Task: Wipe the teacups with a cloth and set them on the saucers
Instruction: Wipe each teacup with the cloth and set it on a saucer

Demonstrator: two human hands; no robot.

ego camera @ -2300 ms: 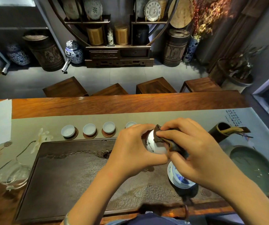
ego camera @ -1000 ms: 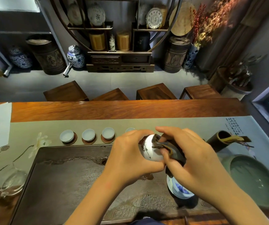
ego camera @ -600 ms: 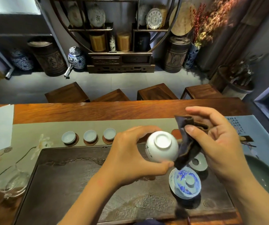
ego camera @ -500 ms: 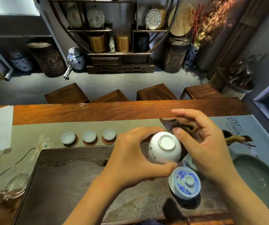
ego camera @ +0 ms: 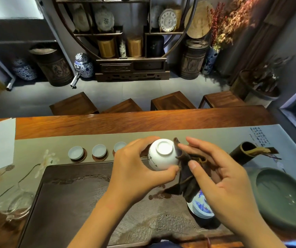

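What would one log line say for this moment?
step: wiping | left hand: holds white cup upside down | right hand: holds dark cloth against it | three teacups on saucers

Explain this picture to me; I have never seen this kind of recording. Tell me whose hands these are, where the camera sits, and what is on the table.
There is no machine: a person wears a camera on the head, looking down at their own hands. The left hand holds a white cup with its base toward the camera. The right hand holds a dark cloth against it. Below lies a dark tea tray; behind it, small cups sit on saucers. A green bowl sits at the right.
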